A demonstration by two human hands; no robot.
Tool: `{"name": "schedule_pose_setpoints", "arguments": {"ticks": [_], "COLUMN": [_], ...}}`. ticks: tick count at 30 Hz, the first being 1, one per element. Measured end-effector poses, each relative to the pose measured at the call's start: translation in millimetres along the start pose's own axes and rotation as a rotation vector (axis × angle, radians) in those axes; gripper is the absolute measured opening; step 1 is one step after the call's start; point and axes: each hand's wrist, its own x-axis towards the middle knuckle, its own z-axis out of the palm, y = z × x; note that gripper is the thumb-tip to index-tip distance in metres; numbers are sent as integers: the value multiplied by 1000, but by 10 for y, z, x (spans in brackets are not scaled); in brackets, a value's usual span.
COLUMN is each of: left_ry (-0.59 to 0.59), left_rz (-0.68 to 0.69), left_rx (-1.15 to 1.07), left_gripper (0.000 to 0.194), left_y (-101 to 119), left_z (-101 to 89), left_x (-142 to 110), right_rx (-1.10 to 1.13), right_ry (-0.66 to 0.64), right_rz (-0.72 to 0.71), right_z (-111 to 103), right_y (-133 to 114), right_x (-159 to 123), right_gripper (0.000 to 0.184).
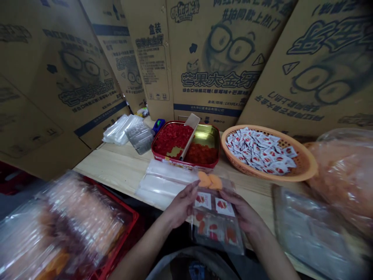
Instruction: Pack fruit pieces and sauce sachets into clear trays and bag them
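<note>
A clear plastic tray [217,238] is held between my two hands over the table's front edge, its near end tilted towards me. My left hand [183,205] grips its left side, and my right hand [241,212] grips the right side. Orange round pieces [210,180] lie in the far end. Two white sachets [225,207] with red print lie across the middle. Small red and orange pieces show through the near compartments. Whether a bag wraps the tray is hard to tell. Flat clear plastic bags [163,181] lie just beyond my left hand.
Behind are a red-rimmed tin [215,165] of red and orange pieces and an orange basket [305,171] of sachets. Clear trays [311,233] and a bulging bag [346,175] stand right. A red crate [128,229] holds filled packs at left. Cardboard boxes [163,77] wall the back.
</note>
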Motion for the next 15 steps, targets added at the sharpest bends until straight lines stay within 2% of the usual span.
{"name": "schedule_pose_setpoints", "arguments": {"ticks": [2, 4, 5, 7, 9, 15], "left_ry": [67, 195, 223, 246, 244, 326], "left_rz": [171, 353, 374, 389, 397, 477], "left_rx": [486, 989, 1073, 1153, 1147, 1038], "left_gripper": [45, 37, 34, 28, 22, 18], "left_y": [28, 31, 18, -40, -117, -201], "left_z": [-200, -469, -600, -806, -908, -871], "left_x": [128, 270, 334, 423, 452, 326], "right_rx": [88, 136, 153, 182, 203, 232], "right_ry": [37, 90, 124, 182, 213, 214], "right_rz": [-14, -56, -89, -142, -168, -227], "right_z": [-130, -264, -324, -419, -470, -463], "right_y": [-20, -72, -100, -146, -165, -119], "right_x": [-52, -98, -119, -158, -187, -211], "right_gripper": [24, 23, 21, 19, 22, 22]}}
